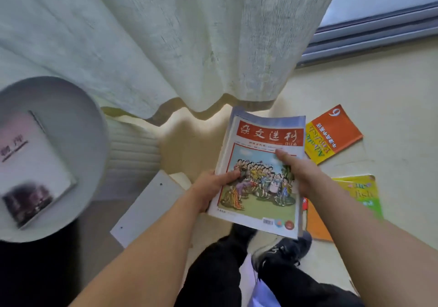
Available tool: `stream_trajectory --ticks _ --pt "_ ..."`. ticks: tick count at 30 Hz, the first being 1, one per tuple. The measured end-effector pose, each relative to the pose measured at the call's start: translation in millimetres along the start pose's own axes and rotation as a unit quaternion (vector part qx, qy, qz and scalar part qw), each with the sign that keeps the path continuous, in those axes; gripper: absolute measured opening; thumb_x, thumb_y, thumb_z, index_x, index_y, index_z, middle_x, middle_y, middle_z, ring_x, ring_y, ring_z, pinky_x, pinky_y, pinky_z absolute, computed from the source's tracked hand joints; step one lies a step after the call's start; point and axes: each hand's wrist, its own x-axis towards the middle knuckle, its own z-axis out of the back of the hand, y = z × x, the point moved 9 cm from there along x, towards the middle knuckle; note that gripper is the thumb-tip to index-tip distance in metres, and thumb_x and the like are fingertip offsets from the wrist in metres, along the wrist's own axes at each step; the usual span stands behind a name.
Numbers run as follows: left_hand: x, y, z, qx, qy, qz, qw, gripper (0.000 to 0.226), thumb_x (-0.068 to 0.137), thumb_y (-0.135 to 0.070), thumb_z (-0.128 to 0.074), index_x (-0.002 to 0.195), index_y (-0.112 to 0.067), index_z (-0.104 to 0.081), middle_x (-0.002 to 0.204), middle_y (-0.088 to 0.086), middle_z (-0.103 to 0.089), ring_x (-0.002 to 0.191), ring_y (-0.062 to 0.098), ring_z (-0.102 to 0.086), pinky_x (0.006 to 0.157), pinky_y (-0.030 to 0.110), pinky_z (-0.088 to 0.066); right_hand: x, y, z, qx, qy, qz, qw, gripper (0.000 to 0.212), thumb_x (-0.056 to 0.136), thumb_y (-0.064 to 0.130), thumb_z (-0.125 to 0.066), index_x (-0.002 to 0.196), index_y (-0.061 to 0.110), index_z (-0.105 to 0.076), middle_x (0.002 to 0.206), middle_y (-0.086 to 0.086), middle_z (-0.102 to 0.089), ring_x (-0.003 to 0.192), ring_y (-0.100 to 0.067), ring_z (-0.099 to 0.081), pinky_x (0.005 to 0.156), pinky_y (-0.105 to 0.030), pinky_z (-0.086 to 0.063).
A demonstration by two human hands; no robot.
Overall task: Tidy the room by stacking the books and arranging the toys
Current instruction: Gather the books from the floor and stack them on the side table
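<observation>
Two hands, left [209, 189] and right [301, 176], grip a floppy magazine [259, 164]; it could bend and slip onto the floor [391, 117].

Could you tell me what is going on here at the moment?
A person is standing by a curtain and holding a magazine in both hands: the left hand grips its left edge, the right hand its right side. An orange book and a green book lie on the floor to the right. Another book lies on a round table at the left.
</observation>
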Motion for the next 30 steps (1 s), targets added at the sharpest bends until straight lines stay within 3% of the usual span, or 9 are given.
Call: stream_trajectory --ticks 3,5,8,10,17,20,26,28,30 --pt "-67.1 -7.6 25.6 -0.01 -0.025 -0.011 1.0 0.047 0.081 -0.026 -0.082 0.116 0.002 -0.066 0.099 0.025 -0.074 0.084 0.038 -0.074 0.075 0.05 -0.062 -65.8 6.9 -31.3 -0.024 0.003 0.0 1.0 0.078 0.045 0.04 -0.095 0.109 0.004 -0.066 0.097 -0.018 -0.074 0.087 -0.035 -0.072 0.09 -0.055 -0.054" --pt "-108.1 -14.0 44.1 -0.021 -0.038 -0.02 0.999 0.047 0.081 -0.027 -0.082 0.116 0.0 -0.066 0.099 0.025 -0.075 0.087 0.04 -0.073 0.078 0.054 -0.061 -106.0 13.6 -56.0 -0.039 -0.004 0.021 0.999 0.065 0.057 0.036 -0.093 0.106 0.004 -0.066 0.096 -0.018 -0.074 0.083 -0.033 -0.073 0.083 -0.052 -0.057" --pt "-167.9 -16.7 79.7 -0.061 -0.051 -0.038 0.996 0.052 0.081 -0.025 -0.083 0.12 0.0 -0.061 0.101 0.026 -0.074 0.087 0.04 -0.073 0.071 0.052 -0.062 -166.8 22.0 -98.6 -0.075 -0.023 0.051 0.996 0.03 0.073 0.031 -0.085 0.084 0.015 -0.062 0.083 -0.01 -0.07 0.073 -0.024 -0.07 0.07 -0.039 -0.059" --pt "-190.8 -9.6 102.7 -0.083 -0.069 -0.045 0.993 0.052 0.082 -0.024 -0.082 0.123 0.001 -0.06 0.102 0.026 -0.074 0.087 0.041 -0.074 0.065 0.047 -0.063 -188.6 14.7 -123.6 -0.101 -0.008 0.055 0.993 0.027 0.077 0.031 -0.082 0.084 0.014 -0.062 0.08 -0.007 -0.069 0.069 -0.021 -0.068 0.063 -0.033 -0.057" --pt "-241.7 33.2 194.5 -0.177 -0.127 -0.09 0.972 0.035 0.088 -0.017 -0.076 0.114 0.003 -0.065 0.1 0.027 -0.074 0.068 0.032 -0.074 0.059 0.04 -0.063 -236.2 -53.1 -197.9 -0.285 -0.062 0.095 0.952 0.059 0.069 0.071 -0.068 0.093 0.017 -0.063 0.088 -0.004 -0.07 0.078 -0.026 -0.068 0.076 -0.047 -0.058" --pt "-266.3 59.8 243.3 -0.194 -0.162 -0.091 0.963 0.031 0.089 -0.018 -0.074 0.112 0.002 -0.066 0.092 0.024 -0.075 0.067 0.031 -0.074 0.058 0.038 -0.062 -259.0 -79.0 -245.6 -0.309 -0.033 0.106 0.944 0.064 0.071 0.075 -0.064 0.096 0.016 -0.067 0.084 -0.002 -0.072 0.074 -0.023 -0.07 0.072 -0.042 -0.059" --pt "-289.0 67.4 345.4 -0.224 -0.273 -0.136 0.925 0.038 0.092 -0.039 -0.07 0.118 -0.013 -0.065 0.1 0.016 -0.076 0.086 0.037 -0.075 0.076 0.058 -0.06 -267.7 -65.3 -373.5 -0.408 0.03 0.173 0.896 0.057 0.082 0.07 -0.055 0.099 0.016 -0.064 0.082 0.001 -0.069 0.069 -0.014 -0.064 0.051 -0.026 -0.042" --pt "-300.2 77.6 368.1 -0.249 -0.304 -0.137 0.909 0.034 0.094 -0.04 -0.067 0.118 -0.016 -0.065 0.102 0.012 -0.076 0.088 0.033 -0.075 0.077 0.056 -0.061 -270.0 -72.4 -414.9 -0.434 0.073 0.174 0.881 0.061 0.079 0.075 -0.054 0.1 0.019 -0.062 0.083 0.002 -0.069 0.069 -0.015 -0.066 0.055 -0.027 -0.048" --pt "-305.6 85.8 389.0 -0.267 -0.328 -0.133 0.896 0.026 0.096 -0.037 -0.065 0.114 -0.019 -0.066 0.101 0.008 -0.077 0.088 0.03 -0.076 0.078 0.053 -0.061 -262.7 -83.9 -446.5 -0.451 0.111 0.17 0.869 0.075 0.065 0.089 -0.051 0.101 0.023 -0.062 0.085 0.002 -0.072 0.072 -0.019 -0.071 0.065 -0.038 -0.058"
